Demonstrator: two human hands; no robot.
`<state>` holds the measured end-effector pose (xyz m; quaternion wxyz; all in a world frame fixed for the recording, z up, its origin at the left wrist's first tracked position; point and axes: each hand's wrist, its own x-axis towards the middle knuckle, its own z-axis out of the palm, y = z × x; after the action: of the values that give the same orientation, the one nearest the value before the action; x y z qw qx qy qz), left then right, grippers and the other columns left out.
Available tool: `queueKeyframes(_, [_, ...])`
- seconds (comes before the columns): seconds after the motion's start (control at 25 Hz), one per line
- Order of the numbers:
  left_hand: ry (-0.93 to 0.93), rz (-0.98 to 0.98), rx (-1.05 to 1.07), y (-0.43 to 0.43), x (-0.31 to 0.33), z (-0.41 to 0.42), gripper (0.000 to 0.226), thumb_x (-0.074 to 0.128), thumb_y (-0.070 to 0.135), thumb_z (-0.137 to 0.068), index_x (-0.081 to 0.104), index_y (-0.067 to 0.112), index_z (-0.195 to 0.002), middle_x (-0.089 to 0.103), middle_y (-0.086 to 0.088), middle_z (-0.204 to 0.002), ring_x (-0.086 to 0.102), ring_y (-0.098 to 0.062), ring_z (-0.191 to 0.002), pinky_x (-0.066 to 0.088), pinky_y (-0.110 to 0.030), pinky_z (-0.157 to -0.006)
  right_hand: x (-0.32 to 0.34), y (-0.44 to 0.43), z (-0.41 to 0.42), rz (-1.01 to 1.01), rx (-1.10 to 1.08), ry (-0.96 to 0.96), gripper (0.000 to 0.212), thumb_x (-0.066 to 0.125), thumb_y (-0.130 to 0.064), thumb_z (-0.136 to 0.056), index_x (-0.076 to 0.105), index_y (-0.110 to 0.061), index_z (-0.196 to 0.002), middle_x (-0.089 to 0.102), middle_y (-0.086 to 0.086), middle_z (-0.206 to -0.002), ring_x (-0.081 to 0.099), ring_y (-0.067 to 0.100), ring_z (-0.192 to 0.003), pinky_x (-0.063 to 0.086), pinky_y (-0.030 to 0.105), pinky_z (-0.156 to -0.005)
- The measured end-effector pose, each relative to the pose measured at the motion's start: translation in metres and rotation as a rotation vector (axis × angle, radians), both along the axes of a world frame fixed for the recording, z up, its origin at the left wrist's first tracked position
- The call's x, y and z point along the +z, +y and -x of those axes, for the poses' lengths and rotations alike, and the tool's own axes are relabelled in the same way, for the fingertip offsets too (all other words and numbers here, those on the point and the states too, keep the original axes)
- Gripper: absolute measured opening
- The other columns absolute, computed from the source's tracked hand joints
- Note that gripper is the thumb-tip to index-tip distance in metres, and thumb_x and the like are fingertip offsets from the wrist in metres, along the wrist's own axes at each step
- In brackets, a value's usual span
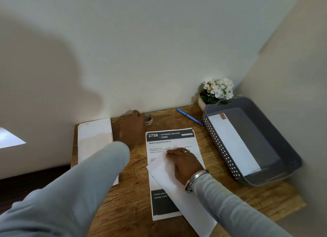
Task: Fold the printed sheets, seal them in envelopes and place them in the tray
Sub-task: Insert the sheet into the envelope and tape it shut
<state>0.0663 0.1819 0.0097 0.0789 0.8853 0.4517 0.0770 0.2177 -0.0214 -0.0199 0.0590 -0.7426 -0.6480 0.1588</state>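
- The step in hand looks like sealing: the left hand is stretched to the back of the worktop, right beside the tape roll by the wall; I cannot tell whether its fingers have closed on the roll or only touch it
- The right hand lies on the envelope, fingers curled at its far end and holding it down; whether the thumb is tucked under the edge is hidden
- The envelope lies slantwise across the printed sheet: its long axis runs from far-left, near the sheet's middle, to near-right, towards the worktop's front edge
- The sheet lies flat and unfolded, long axis pointing away from the person, its dark heading towards the wall
- To do it well, I judge the right hand should pin the flap end firmly while the left brings the roll over, so the envelope does not slide on the smooth sheet; the tape should bridge flap and body
- Whether a folded sheet is already inside cannot be seen
- The tray stands at the right, with a second envelope lying lengthwise in it; a white stack lies on the left
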Motion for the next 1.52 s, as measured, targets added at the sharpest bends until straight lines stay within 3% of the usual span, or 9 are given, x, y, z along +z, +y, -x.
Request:
queueKeyframes(0.28, [0.015, -0.026, -0.037, -0.004, 0.002, 0.006, 0.030, 0.066, 0.025, -0.091, 0.067, 0.030, -0.121, 0.063, -0.003, -0.112, 0.059, -0.027, -0.104, 0.056, -0.040, -0.076, 0.002, -0.001, -0.001, -0.001, 0.011, 0.021, 0.062, 0.047, -0.012, -0.079, 0.054, -0.025, -0.138, 0.048, -0.009, -0.148, 0.039, 0.021, -0.139, 0.034, 0.042, -0.114])
queueKeyframes(0.44, [-0.257, 0.191, -0.037, -0.022, -0.003, 0.015, 0.008, 0.062, 0.037, -0.095, 0.069, 0.033, -0.098, 0.063, 0.003, -0.108, 0.060, -0.021, -0.099, 0.052, -0.034, -0.074, 0.007, -0.002, -0.001, -0.030, 0.024, 0.041, 0.062, 0.046, -0.012, -0.078, 0.055, -0.024, -0.138, 0.049, -0.008, -0.148, 0.039, 0.022, -0.139, 0.033, 0.041, -0.115])
queueKeyframes(0.56, [-0.463, 0.382, -0.031, -0.049, -0.008, 0.027, 0.013, 0.066, 0.042, -0.092, 0.061, 0.034, -0.083, 0.062, 0.010, -0.103, 0.062, -0.012, -0.093, 0.056, -0.038, -0.070, 0.008, -0.005, -0.003, -0.026, 0.052, 0.062, 0.057, 0.047, -0.015, -0.082, 0.056, -0.025, -0.137, 0.049, -0.006, -0.148, 0.039, 0.022, -0.139, 0.032, 0.040, -0.116])
queueKeyframes(0.68, [-0.619, 0.516, 0.020, -0.075, -0.008, 0.038, 0.010, 0.070, 0.041, -0.090, 0.067, 0.032, -0.087, 0.065, 0.014, -0.105, 0.066, -0.007, -0.093, 0.060, -0.042, -0.073, 0.015, -0.003, -0.003, -0.052, -0.016, 0.205, 0.045, 0.046, -0.032, -0.088, 0.063, -0.023, -0.130, 0.058, -0.003, -0.139, 0.049, 0.020, -0.130, 0.037, 0.036, -0.112])
queueKeyframes(0.8, [-0.672, 0.549, 0.025, -0.095, -0.002, 0.044, 0.006, 0.071, 0.036, -0.090, 0.068, 0.031, -0.089, 0.069, 0.012, -0.113, 0.066, -0.003, -0.097, 0.061, -0.034, -0.077, 0.033, 0.001, 0.008, -0.222, -0.210, 0.449, 0.032, 0.068, -0.029, -0.088, 0.068, -0.022, -0.119, 0.066, -0.006, -0.120, 0.059, 0.010, -0.110, 0.046, 0.026, -0.095])
queueKeyframes(0.96, [-0.776, 0.594, -0.021, -0.112, 0.012, 0.046, 0.004, 0.073, 0.025, -0.090, 0.072, 0.025, -0.094, 0.068, 0.014, -0.117, 0.065, 0.001, -0.099, 0.058, -0.024, -0.081, 0.050, 0.005, 0.028, -0.371, -0.269, 0.659, 0.030, 0.078, -0.034, -0.081, 0.073, -0.022, -0.108, 0.070, -0.010, -0.101, 0.063, 0.001, -0.093, 0.045, 0.008, -0.078])
queueKeyframes(1.2, [-0.817, 0.571, -0.048, -0.119, 0.017, 0.050, 0.004, 0.074, 0.020, -0.090, 0.073, 0.021, -0.094, 0.067, 0.012, -0.119, 0.063, 0.002, -0.106, 0.055, -0.016, -0.084, 0.051, 0.006, 0.037, -0.475, -0.320, 0.686, 0.017, 0.082, -0.025, -0.079, 0.074, -0.021, -0.093, 0.070, -0.009, -0.091, 0.065, 0.004, -0.084, 0.048, 0.011, -0.073])
queueKeyframes(1.52, [-0.804, 0.560, -0.061, -0.122, 0.017, 0.053, 0.009, 0.074, 0.028, -0.089, 0.072, 0.022, -0.094, 0.064, 0.014, -0.121, 0.064, -0.004, -0.107, 0.057, -0.019, -0.081, 0.057, 0.008, 0.038, -0.412, -0.379, 0.730, 0.013, 0.084, -0.020, -0.075, 0.076, -0.019, -0.086, 0.074, -0.010, -0.081, 0.068, 0.003, -0.076, 0.052, 0.015, -0.070])
